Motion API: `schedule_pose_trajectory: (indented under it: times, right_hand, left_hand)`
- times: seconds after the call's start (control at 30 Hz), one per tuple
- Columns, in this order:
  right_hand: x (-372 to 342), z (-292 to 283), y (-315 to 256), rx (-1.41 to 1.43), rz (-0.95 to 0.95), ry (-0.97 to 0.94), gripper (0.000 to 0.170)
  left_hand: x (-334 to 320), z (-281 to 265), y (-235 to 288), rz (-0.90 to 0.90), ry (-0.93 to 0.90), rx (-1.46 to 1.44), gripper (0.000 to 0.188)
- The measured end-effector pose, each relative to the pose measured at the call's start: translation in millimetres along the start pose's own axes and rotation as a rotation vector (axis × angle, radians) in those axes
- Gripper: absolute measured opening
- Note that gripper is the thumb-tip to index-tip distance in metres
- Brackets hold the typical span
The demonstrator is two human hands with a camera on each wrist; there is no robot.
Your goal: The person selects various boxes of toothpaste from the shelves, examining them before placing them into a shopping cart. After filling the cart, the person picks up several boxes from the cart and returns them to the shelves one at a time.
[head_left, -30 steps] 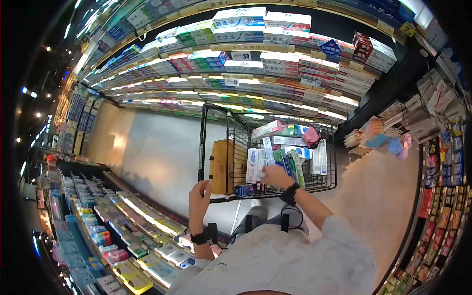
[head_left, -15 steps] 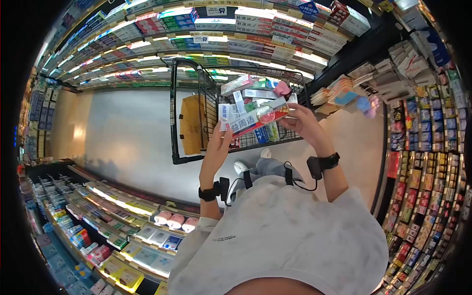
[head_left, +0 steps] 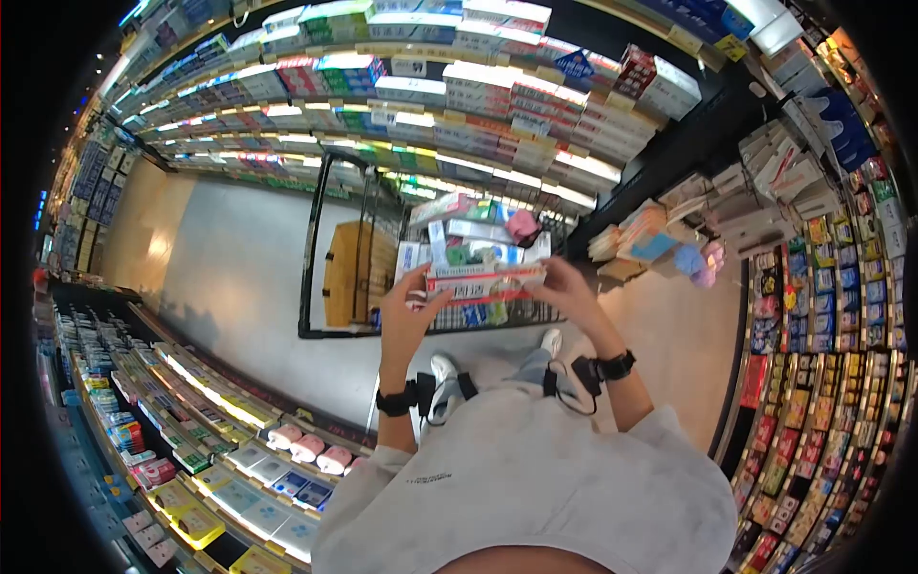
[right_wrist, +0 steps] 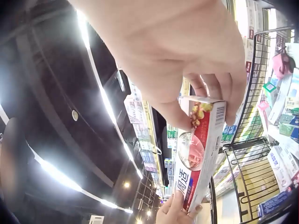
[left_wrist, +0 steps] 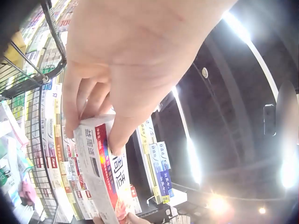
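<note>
A white and red toothpaste box [head_left: 483,286] is held level between both hands, above the near side of the cart's basket. The left hand [head_left: 405,311] pinches its left end, thumb on the printed face; the left wrist view shows this hand [left_wrist: 135,60] with its fingers behind the box [left_wrist: 100,163]. At the other end, the right hand [head_left: 572,298] grips the box; in the right wrist view that hand [right_wrist: 187,60] has its thumb on one side and fingers on the other of the box [right_wrist: 198,149].
The black wire cart [head_left: 308,277] holds several boxes and a pink item [head_left: 522,226]. Beyond it stand shelves of toothpaste boxes [head_left: 478,88]. Product shelves [head_left: 206,421] line the lower left, more racks [head_left: 803,411] the right. Hanging packets [head_left: 650,230] are right of the cart.
The right hand rose from the cart's basket, and both hands came to hold the box. Since half a second ago the box has turned from slanted to nearly level, and the head view has shifted.
</note>
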State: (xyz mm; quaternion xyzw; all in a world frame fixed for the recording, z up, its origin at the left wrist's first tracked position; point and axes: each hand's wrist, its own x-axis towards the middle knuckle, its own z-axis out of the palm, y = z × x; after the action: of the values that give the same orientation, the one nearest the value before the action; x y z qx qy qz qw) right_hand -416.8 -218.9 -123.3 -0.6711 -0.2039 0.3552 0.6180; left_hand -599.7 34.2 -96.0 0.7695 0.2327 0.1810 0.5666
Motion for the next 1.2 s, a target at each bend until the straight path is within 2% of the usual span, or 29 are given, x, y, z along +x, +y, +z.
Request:
schedule_pose_trajectory:
  times: [0.07, 0.13, 0.27, 0.37, 0.43, 0.53, 0.57, 0.67, 0.8, 0.83, 0.93, 0.97, 1.0, 1.1, 1.13, 1.2]
  right_hand:
    - [3.3, -28.3, 30.0, 0.098, -0.034, 0.02, 0.059]
    - [-9.3, -53.1, 7.5, -0.004, 0.023, -0.022, 0.066]
    - [-4.7, -112.9, 68.8, 0.03, -0.038, 0.043, 0.076]
    - [-4.6, -145.6, 66.8, 0.066, 0.005, -0.035, 0.079]
    - [5.6, -158.4, 55.7, 0.031, 0.03, -0.149, 0.078]
    - [10.7, -159.5, -2.2, -0.699, -0.597, -0.04, 0.074]
    - [17.6, -152.0, -15.2, -0.59, -0.665, -0.018, 0.065]
    - [35.9, -142.8, -36.5, -0.397, -0.425, -0.445, 0.06]
    - [50.2, -121.1, -48.1, -0.296, -0.363, -0.579, 0.055]
    - [53.1, -119.3, -54.3, -0.373, -0.346, -0.591, 0.052]
    - [60.3, -117.0, -76.2, -0.386, -0.352, -0.591, 0.047]
    - [68.9, -119.5, -82.1, -0.456, -0.486, -0.56, 0.046]
    - [76.0, -120.4, -89.8, -0.548, -0.545, -0.475, 0.043]
    - [96.8, -137.0, -149.6, -0.812, -0.758, -0.302, 0.04]
    - [111.0, -146.0, -164.3, -0.901, -0.845, -0.237, 0.039]
    - [124.2, -150.1, -204.5, -0.733, -0.665, -0.089, 0.042]
  left_hand:
    - [7.1, 36.7, 10.8, -0.004, 0.029, 0.026, 0.058]
    - [10.5, 84.5, 17.0, 0.009, 0.073, 0.043, 0.057]
    - [14.8, 175.5, 47.2, -0.048, 0.169, -0.011, 0.057]
    - [14.0, 203.9, 61.7, 0.056, 0.226, 0.027, 0.055]
    - [7.3, 204.6, 73.4, 0.109, 0.276, 0.113, 0.053]
    - [1.7, 194.4, 98.9, 0.026, 0.322, 0.052, 0.051]
    - [1.6, 191.6, 100.2, 0.051, 0.332, 0.061, 0.049]
    - [5.1, 180.1, 93.0, 0.134, 0.294, 0.198, 0.048]
    - [10.2, 161.4, 99.0, 0.147, 0.287, 0.204, 0.044]
    - [9.9, 154.8, 101.6, 0.143, 0.267, 0.192, 0.043]
    - [8.1, 134.9, 82.6, 0.07, 0.247, 0.084, 0.043]
    - [4.5, 130.2, 77.1, 0.026, 0.249, 0.07, 0.043]
    - [1.7, 129.3, 73.0, 0.106, 0.29, 0.044, 0.042]
    - [-13.7, 113.6, 64.8, 0.001, 0.376, 0.078, 0.038]
    - [-19.6, 107.1, 61.7, 0.018, 0.4, 0.1, 0.037]
    - [-32.8, 103.3, 59.5, 0.046, 0.459, 0.145, 0.036]
